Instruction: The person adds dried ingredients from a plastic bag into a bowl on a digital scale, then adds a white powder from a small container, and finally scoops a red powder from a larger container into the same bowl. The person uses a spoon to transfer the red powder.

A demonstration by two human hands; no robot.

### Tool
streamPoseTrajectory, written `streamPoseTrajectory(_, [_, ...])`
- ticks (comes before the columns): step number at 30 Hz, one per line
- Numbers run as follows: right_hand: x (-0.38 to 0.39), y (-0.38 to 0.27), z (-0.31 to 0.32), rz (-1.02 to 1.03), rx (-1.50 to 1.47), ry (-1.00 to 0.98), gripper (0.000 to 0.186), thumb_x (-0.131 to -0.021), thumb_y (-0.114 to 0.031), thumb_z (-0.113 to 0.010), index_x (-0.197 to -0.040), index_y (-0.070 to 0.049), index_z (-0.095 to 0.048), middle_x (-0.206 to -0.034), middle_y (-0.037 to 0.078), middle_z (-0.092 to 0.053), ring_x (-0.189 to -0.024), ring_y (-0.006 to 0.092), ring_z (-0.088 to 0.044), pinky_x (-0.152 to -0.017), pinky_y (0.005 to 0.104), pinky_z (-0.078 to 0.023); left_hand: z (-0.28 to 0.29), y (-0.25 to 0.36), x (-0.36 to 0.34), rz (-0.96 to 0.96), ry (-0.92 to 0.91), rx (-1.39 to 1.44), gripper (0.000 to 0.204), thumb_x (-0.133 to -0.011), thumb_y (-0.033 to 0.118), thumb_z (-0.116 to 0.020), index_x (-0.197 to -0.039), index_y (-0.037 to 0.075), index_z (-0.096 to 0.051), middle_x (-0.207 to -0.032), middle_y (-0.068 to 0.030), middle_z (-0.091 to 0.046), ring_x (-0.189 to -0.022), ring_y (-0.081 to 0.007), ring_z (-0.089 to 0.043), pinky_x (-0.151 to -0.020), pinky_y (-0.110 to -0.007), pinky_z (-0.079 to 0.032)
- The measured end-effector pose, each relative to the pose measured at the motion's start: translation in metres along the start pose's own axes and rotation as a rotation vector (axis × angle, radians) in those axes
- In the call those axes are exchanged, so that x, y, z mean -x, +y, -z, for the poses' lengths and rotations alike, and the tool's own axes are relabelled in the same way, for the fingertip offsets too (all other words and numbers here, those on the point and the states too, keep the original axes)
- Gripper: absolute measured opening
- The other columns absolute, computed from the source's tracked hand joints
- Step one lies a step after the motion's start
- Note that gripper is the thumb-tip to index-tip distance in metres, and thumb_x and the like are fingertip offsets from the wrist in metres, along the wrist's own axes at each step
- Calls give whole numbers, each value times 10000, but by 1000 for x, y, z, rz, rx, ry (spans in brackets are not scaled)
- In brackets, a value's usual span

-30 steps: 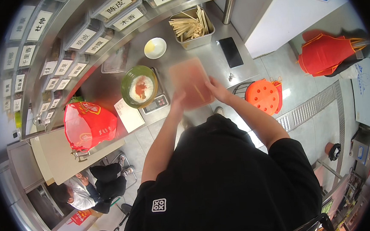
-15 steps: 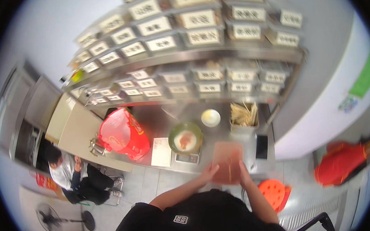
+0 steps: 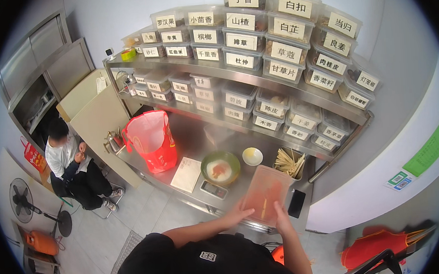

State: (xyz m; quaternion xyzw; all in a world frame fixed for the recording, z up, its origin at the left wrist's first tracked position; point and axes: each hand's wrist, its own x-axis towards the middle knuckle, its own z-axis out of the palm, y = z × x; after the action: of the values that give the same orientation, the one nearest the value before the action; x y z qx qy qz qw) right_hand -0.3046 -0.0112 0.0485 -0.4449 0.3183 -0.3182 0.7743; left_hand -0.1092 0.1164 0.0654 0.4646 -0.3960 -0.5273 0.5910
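Both hands hold a clear plastic box [image 3: 268, 187] with reddish-brown powder showing through it, raised over the front edge of the steel table. My left hand [image 3: 239, 213] grips its near left side and my right hand [image 3: 282, 218] its near right side, thumbs toward me. A pale strip lies on or in the box; I cannot tell which. Left of the box, a green bowl [image 3: 235, 169] holds white powder with a reddish-brown heap on top. It sits on a small digital scale [image 3: 214, 189]. A white bowl [image 3: 252, 156] with something yellowish inside stands behind.
A bin of pale sticks [image 3: 288, 163] and a black phone [image 3: 296, 204] are at the right. A white board [image 3: 186, 174] and a red bag [image 3: 159, 157] stand left. Labelled boxes fill the shelves [image 3: 184, 63] above. A seated person [image 3: 71, 162] is at far left.
My view has turned, so the scene appears tilted. Both hands still hold the box; it has shifted forward and right, nearer the bin of sticks, and sits more slanted.
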Motion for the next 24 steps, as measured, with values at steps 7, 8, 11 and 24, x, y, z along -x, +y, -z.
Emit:
streamPoseTrajectory(7, [21,-24,-2,65,396,-112,614,-1016,-204,-609,-1531,19,-359,-1482,132,-507,-1363,233,-477,-1143,369,-368,-14,14,10,112,68,192,879,-956,192,-705,-1612,26,-145,-1590,-153,-359,-1473,-259,-355,-1193,-408,-341])
streamPoseTrajectory(8, [24,-25,-3,93,418,-118,613,-1020,-210,-605,-1531,21,-358,-1487,132,-502,-1367,232,-473,-1145,371,-365,-13,16,10,137,36,243,880,-948,193,-713,-1610,26,-157,-1589,-154,-361,-1467,-257,-365,-1191,-406,-344])
streamPoseTrajectory(11, [29,-22,-11,142,327,-135,609,-1032,-232,-592,-1533,24,-358,-1491,129,-498,-1359,232,-481,-1142,372,-372,-8,19,11,129,-19,270,875,-931,188,-731,-1602,24,-194,-1587,-155,-369,-1452,-253,-390,-1186,-401,-351])
streamPoseTrajectory(24, [26,-62,-56,101,427,-189,662,-1093,-373,-483,-1598,0,-271,-1589,126,-400,-1474,224,-345,-1208,367,-272,1,60,16,-2,133,231,825,-984,203,-632,-1628,154,-118,-1583,-94,-324,-1455,-257,-355,-1166,-444,-363])
